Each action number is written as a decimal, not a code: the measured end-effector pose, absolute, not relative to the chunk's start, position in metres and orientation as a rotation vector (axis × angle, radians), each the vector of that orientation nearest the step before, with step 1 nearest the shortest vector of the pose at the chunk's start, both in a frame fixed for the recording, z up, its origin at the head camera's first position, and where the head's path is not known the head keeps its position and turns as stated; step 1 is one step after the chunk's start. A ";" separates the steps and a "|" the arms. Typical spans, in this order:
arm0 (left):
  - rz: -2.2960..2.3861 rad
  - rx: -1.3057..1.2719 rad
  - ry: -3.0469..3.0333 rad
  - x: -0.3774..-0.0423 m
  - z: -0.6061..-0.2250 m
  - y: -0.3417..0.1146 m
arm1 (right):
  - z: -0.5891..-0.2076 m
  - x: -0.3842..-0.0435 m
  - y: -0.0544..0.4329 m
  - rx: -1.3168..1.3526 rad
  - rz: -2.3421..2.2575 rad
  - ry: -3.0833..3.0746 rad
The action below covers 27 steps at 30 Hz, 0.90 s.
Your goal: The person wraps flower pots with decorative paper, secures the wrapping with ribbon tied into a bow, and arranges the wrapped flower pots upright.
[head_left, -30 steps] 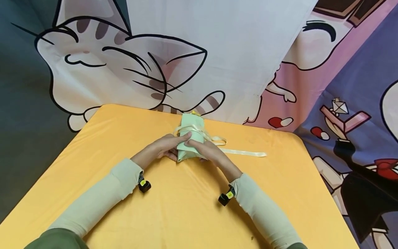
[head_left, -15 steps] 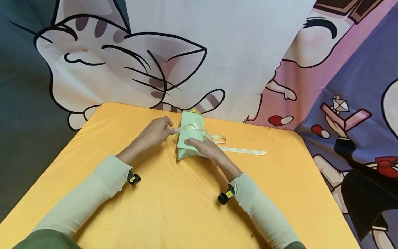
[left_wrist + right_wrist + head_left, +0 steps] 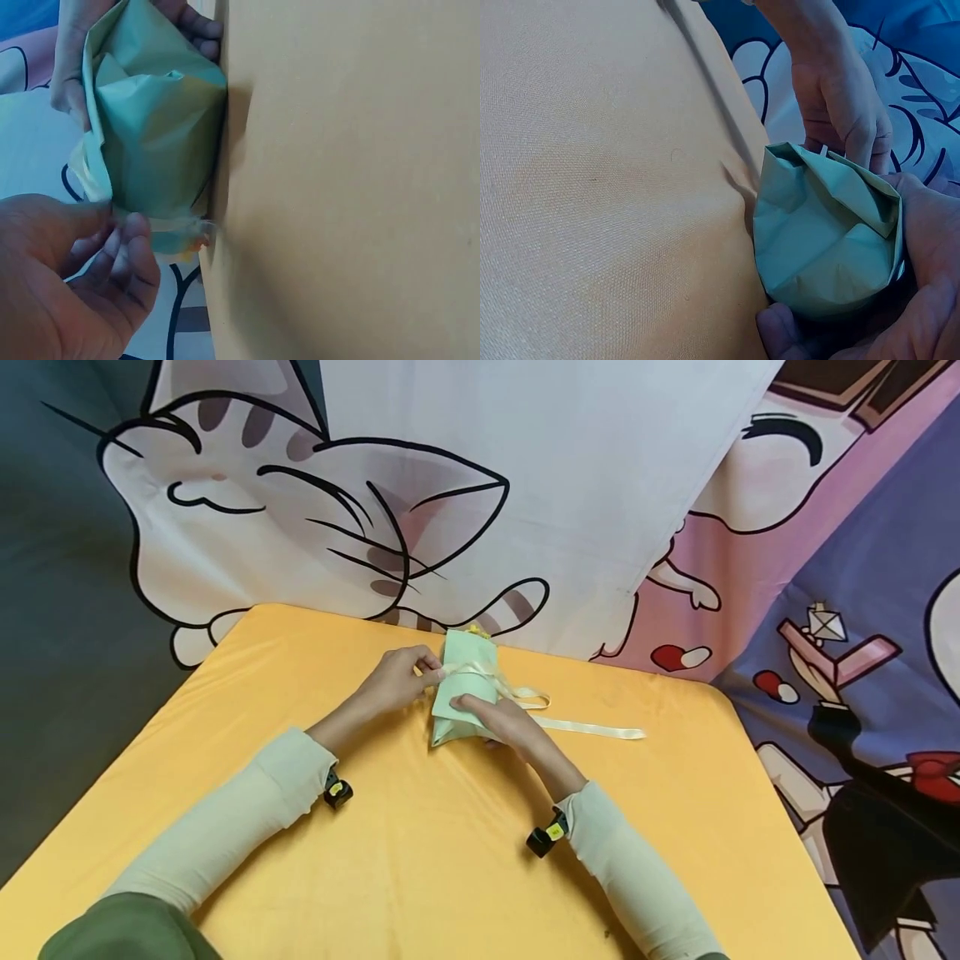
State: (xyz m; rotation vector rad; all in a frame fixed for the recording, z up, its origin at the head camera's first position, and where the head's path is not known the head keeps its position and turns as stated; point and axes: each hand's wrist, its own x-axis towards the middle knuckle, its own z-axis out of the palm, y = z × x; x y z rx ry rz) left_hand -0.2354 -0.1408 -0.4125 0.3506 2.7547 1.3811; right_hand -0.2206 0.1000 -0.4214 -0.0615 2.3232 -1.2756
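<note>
A bundle wrapped in pale green paper [image 3: 452, 703] lies on the table, with small yellow bits [image 3: 478, 631] showing at its far end. Around its middle runs a cream ribbon [image 3: 471, 667], looped at the right. My left hand [image 3: 399, 678] pinches the ribbon between thumb and fingers at the bundle's left edge. My right hand [image 3: 506, 720] grips the near part of the bundle, thumb on top and fingers underneath. In the right wrist view the folded near end of the paper [image 3: 825, 232] faces the camera. From the left wrist, the pinching fingers [image 3: 136, 251] appear beside the paper.
A yellow cloth [image 3: 420, 843] covers the table. One long ribbon tail [image 3: 592, 729] stretches right across it, below a ribbon loop [image 3: 534, 697]. Behind the table's far edge hangs a printed cat curtain [image 3: 300, 527], with another printed cloth [image 3: 795, 718] at the right.
The left hand has let go of the bundle's near part, swung out left and come to the ribbon at the left edge. My right hand keeps its grip in place.
</note>
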 end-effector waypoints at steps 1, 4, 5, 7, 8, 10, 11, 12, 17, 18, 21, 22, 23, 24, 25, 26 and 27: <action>1.388 0.342 2.761 -0.236 -0.413 -0.140 | -0.421 -0.221 0.100 -0.062 -1.282 2.320; 1.421 0.302 2.784 -0.238 -0.414 -0.140 | -0.422 -0.221 0.101 -0.061 -1.285 2.318; 1.437 0.289 2.787 -0.238 -0.414 -0.141 | -0.422 -0.221 0.101 -0.059 -1.285 2.320; 1.460 0.262 2.797 -0.240 -0.414 -0.143 | -0.422 -0.220 0.102 -0.063 -1.287 2.323; 1.472 0.249 2.800 -0.240 -0.415 -0.146 | -0.422 -0.220 0.103 -0.067 -1.289 2.324; 1.485 0.217 2.809 -0.241 -0.416 -0.151 | -0.421 -0.220 0.103 -0.079 -1.291 2.326; 1.485 0.202 2.816 -0.241 -0.417 -0.154 | -0.421 -0.220 0.103 -0.085 -1.293 2.325; 1.481 0.182 2.826 -0.241 -0.417 -0.158 | -0.420 -0.220 0.103 -0.089 -1.294 2.325; 1.413 0.092 2.864 -0.237 -0.423 -0.181 | -0.420 -0.220 0.102 -0.080 -1.284 2.332; 1.383 0.078 2.874 -0.236 -0.423 -0.186 | -0.420 -0.220 0.102 -0.076 -1.280 2.333; 1.295 0.047 2.880 -0.234 -0.425 -0.203 | -0.420 -0.220 0.102 -0.066 -1.269 2.338; 1.265 0.045 2.878 -0.233 -0.425 -0.208 | -0.420 -0.220 0.102 -0.063 -1.265 2.339; 1.233 0.040 2.879 -0.232 -0.425 -0.213 | -0.420 -0.221 0.102 -0.061 -1.265 2.339; 1.207 0.033 2.876 -0.231 -0.424 -0.218 | -0.420 -0.220 0.102 -0.059 -1.264 2.340; 1.185 0.028 2.872 -0.231 -0.423 -0.223 | -0.420 -0.220 0.102 -0.057 -1.267 2.340; 1.163 0.015 2.868 -0.230 -0.422 -0.228 | -0.420 -0.221 0.102 -0.056 -1.268 2.336; 1.139 0.001 2.868 -0.228 -0.422 -0.232 | -0.420 -0.221 0.102 -0.057 -1.270 2.333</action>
